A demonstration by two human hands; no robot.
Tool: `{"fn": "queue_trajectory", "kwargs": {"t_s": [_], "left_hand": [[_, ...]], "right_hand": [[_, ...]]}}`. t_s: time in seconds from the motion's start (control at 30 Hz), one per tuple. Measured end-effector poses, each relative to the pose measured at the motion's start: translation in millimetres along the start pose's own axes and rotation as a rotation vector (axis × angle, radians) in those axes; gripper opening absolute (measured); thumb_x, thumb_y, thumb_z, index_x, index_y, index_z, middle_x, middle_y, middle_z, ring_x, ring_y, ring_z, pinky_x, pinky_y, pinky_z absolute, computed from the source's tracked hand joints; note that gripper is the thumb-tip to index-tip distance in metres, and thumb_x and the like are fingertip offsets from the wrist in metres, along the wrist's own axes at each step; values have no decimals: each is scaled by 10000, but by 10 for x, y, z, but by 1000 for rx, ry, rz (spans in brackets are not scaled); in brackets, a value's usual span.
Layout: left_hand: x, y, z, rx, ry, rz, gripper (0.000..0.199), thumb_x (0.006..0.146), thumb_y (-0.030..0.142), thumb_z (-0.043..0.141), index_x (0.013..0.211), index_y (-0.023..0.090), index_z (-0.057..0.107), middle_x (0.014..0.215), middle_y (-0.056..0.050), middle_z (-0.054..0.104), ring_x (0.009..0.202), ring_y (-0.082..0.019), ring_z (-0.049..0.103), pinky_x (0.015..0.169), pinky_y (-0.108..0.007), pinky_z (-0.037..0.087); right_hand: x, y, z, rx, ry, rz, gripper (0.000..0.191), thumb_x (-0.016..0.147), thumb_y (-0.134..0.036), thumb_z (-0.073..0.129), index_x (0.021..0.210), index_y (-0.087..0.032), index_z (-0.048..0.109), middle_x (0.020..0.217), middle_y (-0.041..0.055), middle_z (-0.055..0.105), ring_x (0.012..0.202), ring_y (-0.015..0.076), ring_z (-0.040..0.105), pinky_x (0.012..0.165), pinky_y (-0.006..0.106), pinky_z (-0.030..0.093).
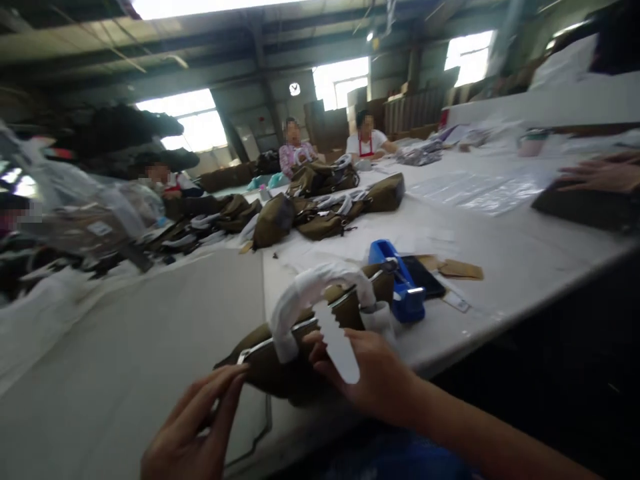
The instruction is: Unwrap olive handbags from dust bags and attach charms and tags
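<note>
An olive-green handbag (260,370) lies at the table's near edge, its metal zipper running along the top. Its arched handle (320,277) is wrapped in white padding. My left hand (195,420) is closed in a pinch at the bag's left end, beside the zipper pull (243,356); whether it grips the pull or the fabric is hard to make out. Between the fingers and thumb of my right hand (375,373) is a flat white notched strip (337,343), held upright in front of the bag. Part of the bag's front is hidden by that hand.
Right of the bag stand a blue tape dispenser (400,287), a dark phone-like slab (424,275) and brown tags (460,269). More olive bags (325,223) are piled farther back. Several co-workers sit beyond; another person's hands (603,173) rest on dark material at right.
</note>
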State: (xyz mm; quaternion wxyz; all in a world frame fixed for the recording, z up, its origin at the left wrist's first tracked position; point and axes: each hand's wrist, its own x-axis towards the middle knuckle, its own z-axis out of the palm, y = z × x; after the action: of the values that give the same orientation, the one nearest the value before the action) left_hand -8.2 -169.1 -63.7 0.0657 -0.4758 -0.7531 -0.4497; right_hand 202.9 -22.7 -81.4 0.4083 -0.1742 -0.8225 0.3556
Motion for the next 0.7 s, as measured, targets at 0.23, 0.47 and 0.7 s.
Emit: {"fn": "queue_trajectory", "kwargs": {"t_s": [0.23, 0.47, 0.7], "left_hand": [[-252, 132, 280, -544, 205, -247, 124, 831, 335, 798, 877, 228, 755, 936, -10, 674, 705, -101, 567, 532, -161, 450], [-298, 324, 413, -946, 101, -221, 138, 868, 312, 777, 845, 201, 697, 983, -45, 740, 596, -81, 611, 493, -161, 503], [-310, 414, 515, -896, 24, -126, 35, 913, 210, 716, 920, 201, 683, 888, -37, 748, 729, -134, 704, 583, -186, 566]], "right_hand": [[-209, -20, -21, 6, -71, 25, 471, 890, -66, 584, 1323, -247, 616, 1094, 62, 754, 964, 207, 738, 888, 329, 618], [-289, 151, -9, -166, 114, -53, 244, 936, -125, 603, 1150, -236, 642, 1011, 41, 748, 894, 200, 744, 812, 297, 626], [-244, 195, 69, -354, 163, -249, 139, 960, -124, 616, 1038, -217, 683, 995, 66, 707, 934, 221, 670, 820, 337, 582]]}}
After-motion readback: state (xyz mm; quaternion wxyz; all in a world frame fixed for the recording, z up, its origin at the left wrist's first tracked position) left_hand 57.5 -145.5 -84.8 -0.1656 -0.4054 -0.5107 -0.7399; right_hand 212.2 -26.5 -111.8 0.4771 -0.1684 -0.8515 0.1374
